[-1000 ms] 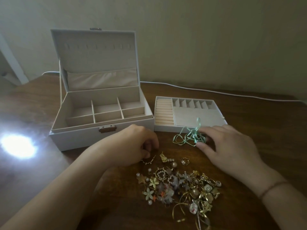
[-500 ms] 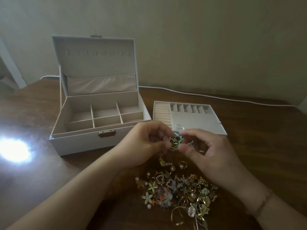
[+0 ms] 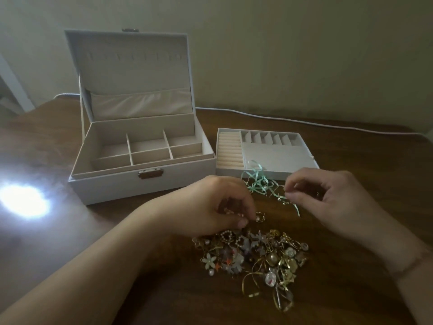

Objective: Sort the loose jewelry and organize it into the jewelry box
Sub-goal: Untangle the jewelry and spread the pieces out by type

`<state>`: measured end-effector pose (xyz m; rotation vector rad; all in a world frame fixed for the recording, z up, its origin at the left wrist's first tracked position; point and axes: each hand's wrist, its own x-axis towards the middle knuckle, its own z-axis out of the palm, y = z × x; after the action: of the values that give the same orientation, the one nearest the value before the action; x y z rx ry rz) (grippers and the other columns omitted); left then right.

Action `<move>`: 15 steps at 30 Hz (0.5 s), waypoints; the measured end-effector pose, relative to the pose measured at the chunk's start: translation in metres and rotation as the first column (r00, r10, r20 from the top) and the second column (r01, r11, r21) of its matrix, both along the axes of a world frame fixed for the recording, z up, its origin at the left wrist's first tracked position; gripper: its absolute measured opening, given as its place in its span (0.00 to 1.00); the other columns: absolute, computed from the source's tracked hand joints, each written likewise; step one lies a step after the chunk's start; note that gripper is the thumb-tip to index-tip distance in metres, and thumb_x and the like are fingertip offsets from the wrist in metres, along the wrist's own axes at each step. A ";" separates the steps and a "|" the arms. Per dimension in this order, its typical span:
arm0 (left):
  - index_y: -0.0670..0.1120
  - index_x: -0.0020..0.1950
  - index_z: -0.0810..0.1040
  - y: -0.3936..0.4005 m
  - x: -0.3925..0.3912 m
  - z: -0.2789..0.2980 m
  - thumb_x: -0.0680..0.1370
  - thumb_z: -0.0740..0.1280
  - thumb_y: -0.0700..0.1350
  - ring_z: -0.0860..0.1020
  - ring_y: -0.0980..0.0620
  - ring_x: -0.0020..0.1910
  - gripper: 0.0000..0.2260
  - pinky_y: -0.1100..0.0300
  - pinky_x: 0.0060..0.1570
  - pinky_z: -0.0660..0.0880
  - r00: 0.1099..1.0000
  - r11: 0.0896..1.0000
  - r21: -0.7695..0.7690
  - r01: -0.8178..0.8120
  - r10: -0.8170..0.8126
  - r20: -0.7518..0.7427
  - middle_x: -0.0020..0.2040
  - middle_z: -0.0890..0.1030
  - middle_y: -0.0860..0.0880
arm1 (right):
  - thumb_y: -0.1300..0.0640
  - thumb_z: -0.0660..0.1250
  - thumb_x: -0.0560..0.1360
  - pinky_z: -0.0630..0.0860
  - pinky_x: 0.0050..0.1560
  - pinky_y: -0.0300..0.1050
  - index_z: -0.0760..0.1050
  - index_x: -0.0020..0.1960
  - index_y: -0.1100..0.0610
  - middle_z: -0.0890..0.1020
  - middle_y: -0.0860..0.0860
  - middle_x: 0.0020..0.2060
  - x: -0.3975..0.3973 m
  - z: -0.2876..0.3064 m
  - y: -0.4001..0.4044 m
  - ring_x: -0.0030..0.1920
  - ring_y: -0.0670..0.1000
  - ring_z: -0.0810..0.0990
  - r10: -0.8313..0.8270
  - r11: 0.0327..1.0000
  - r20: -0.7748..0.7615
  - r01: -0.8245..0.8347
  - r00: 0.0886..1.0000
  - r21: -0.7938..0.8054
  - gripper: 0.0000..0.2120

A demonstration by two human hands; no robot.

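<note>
Left hand, frame centre, pinches a small pearl piece above the jewelry pile. Right hand pinches a thin gold piece beside the green ribbon. Jewelry box stands open, upper left

The left hand is concealing whatever its curled fingers are holding, and the jewelry pile is blurring into indistinct pieces.
</note>
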<state>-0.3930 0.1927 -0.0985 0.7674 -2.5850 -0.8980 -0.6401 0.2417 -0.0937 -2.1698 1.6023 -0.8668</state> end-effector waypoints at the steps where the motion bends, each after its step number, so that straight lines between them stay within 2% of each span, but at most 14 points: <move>1: 0.50 0.51 0.83 0.001 0.000 0.001 0.76 0.73 0.41 0.78 0.54 0.52 0.07 0.58 0.51 0.77 0.999 0.999 0.016 0.042 -0.042 0.005 0.50 0.78 0.57 | 0.59 0.73 0.72 0.72 0.37 0.27 0.80 0.42 0.43 0.82 0.41 0.35 0.000 0.001 0.001 0.42 0.37 0.79 0.012 1.000 -0.012 -0.012 1.000 0.019 0.10; 5: 0.48 0.49 0.84 0.009 0.001 0.010 0.73 0.75 0.39 0.75 0.59 0.51 0.07 0.70 0.50 0.69 0.979 0.979 0.074 0.190 -0.194 0.059 0.45 0.77 0.63 | 0.56 0.73 0.72 0.73 0.41 0.27 0.81 0.44 0.42 0.82 0.37 0.38 0.003 0.000 0.000 0.43 0.38 0.80 0.055 0.998 -0.039 -0.054 0.998 0.026 0.08; 7: 0.50 0.50 0.83 0.014 -0.003 0.010 0.74 0.75 0.43 0.76 0.58 0.52 0.06 0.69 0.51 0.71 0.973 0.977 0.059 0.207 -0.211 0.088 0.46 0.78 0.62 | 0.57 0.74 0.71 0.72 0.40 0.27 0.82 0.44 0.43 0.82 0.35 0.37 0.004 0.000 0.000 0.42 0.38 0.80 0.066 0.998 -0.047 -0.065 0.997 0.020 0.08; 9: 0.51 0.49 0.82 0.014 -0.006 0.006 0.75 0.74 0.46 0.77 0.57 0.51 0.05 0.63 0.50 0.74 0.982 0.985 -0.030 0.169 -0.166 0.090 0.46 0.80 0.59 | 0.60 0.74 0.71 0.71 0.39 0.26 0.82 0.44 0.45 0.82 0.37 0.36 0.003 0.000 -0.001 0.42 0.39 0.80 0.081 0.997 -0.034 -0.081 0.996 0.015 0.10; 11: 0.50 0.49 0.82 0.008 -0.005 0.001 0.76 0.72 0.44 0.79 0.56 0.48 0.04 0.61 0.49 0.76 0.995 0.992 -0.099 0.084 -0.077 0.069 0.46 0.80 0.57 | 0.64 0.73 0.72 0.71 0.40 0.25 0.82 0.44 0.46 0.82 0.38 0.38 0.002 0.001 -0.001 0.43 0.38 0.80 0.108 0.994 -0.032 -0.108 0.994 0.021 0.13; 13: 0.52 0.48 0.81 -0.001 0.001 -0.003 0.76 0.71 0.42 0.79 0.59 0.45 0.05 0.65 0.44 0.77 0.998 0.986 -0.161 -0.034 0.042 0.044 0.44 0.80 0.59 | 0.66 0.72 0.73 0.72 0.41 0.26 0.82 0.44 0.46 0.83 0.39 0.40 0.000 0.001 -0.001 0.43 0.39 0.80 0.125 0.992 -0.027 -0.124 0.992 0.031 0.15; 15: 0.56 0.46 0.79 -0.008 0.006 -0.004 0.75 0.71 0.42 0.77 0.66 0.39 0.08 0.73 0.38 0.71 0.985 0.960 -0.224 -0.166 0.173 0.013 0.37 0.77 0.63 | 0.65 0.71 0.73 0.74 0.41 0.30 0.82 0.44 0.45 0.83 0.39 0.41 -0.003 0.001 -0.001 0.44 0.42 0.80 0.122 0.992 -0.012 -0.122 0.992 0.041 0.14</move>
<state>-0.3869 0.1847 -0.1028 0.9263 -2.5432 -0.5388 -0.6427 0.2407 -0.0922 -2.2243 1.4629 -0.7772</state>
